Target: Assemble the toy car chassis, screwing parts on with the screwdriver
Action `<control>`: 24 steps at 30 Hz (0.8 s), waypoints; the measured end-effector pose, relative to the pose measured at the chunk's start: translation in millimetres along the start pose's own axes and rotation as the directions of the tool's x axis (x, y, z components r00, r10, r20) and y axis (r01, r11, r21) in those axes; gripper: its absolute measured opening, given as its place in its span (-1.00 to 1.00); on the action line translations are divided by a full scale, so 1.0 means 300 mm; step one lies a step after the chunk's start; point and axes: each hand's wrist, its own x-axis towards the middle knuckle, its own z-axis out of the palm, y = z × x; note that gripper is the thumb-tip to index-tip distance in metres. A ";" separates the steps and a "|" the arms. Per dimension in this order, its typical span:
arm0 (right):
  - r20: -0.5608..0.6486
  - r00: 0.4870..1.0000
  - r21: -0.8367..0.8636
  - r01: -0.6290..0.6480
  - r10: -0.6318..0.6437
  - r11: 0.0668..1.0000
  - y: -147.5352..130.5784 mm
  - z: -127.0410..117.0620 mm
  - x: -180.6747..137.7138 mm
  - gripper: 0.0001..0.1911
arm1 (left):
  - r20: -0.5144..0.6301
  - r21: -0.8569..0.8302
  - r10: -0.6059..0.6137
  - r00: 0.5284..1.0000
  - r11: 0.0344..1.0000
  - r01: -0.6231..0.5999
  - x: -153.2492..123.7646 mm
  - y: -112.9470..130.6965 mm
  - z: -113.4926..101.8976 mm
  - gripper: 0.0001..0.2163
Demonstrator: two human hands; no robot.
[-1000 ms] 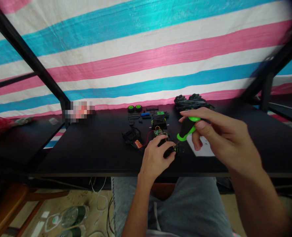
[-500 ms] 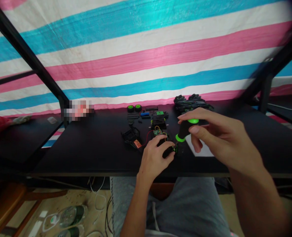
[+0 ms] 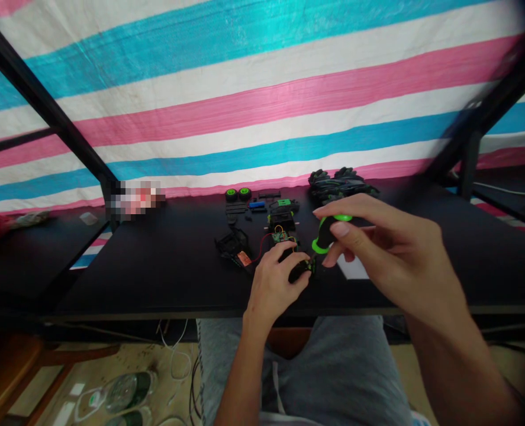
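Observation:
My right hand (image 3: 389, 254) grips a short black-and-green screwdriver (image 3: 325, 232) between thumb and fingers, its handle tilted. The shaft points down at a dark wheel or end part (image 3: 312, 265) of a toy car chassis. My left hand (image 3: 276, 283) is closed around that end of the chassis and holds it against the table; its fingers hide much of it. A small green circuit board (image 3: 280, 236) with red and yellow wires shows just beyond my left fingers. A black plastic frame (image 3: 234, 244) with a copper-coloured piece (image 3: 244, 258) lies left of it.
Two green-rimmed wheels (image 3: 238, 194), a blue cylinder (image 3: 257, 205) and small black parts lie further back. Dark gloves (image 3: 342, 182) rest at the back. White paper (image 3: 352, 267) lies under my right hand. Black metal posts (image 3: 106, 177) flank the table (image 3: 155, 284).
The view has shifted slightly. My right fingers have changed position on the screwdriver handle, the lower ones swinging in towards it. My left hand keeps its hold on the chassis.

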 end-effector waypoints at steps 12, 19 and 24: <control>0.040 0.999 -0.023 -0.036 0.037 0.999 0.008 -0.019 -0.027 -0.75 | 0.013 -0.004 0.001 1.000 1.000 -0.001 0.003 0.005 -0.003 -0.73; -0.037 0.998 0.029 0.055 -0.054 0.998 0.017 0.009 -0.012 -0.82 | 0.018 -0.019 -0.003 1.000 1.000 0.004 0.004 0.002 -0.006 -0.69; -0.110 0.990 -0.068 0.081 -0.089 0.994 0.034 0.020 -0.017 -0.70 | 0.031 -0.008 0.000 1.000 1.000 0.001 0.004 0.001 -0.008 -0.71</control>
